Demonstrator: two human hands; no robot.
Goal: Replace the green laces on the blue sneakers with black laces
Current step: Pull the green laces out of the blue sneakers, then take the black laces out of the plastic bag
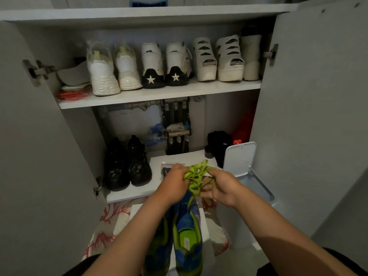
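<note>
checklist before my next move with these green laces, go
1. Both hands on the green laces: ok. The left hand and right hand hold the bundle.
2. Laces fully out of the sneakers: cannot tell. One strand hangs down to them.
3. Bin open: ok. Its lid is up, beside the right hand.
4. Black laces ready: cannot tell. A packet lies on the shelf behind the left hand, and its contents are unclear.
5. Sneakers close by: ok. They lie right below the hands.
</note>
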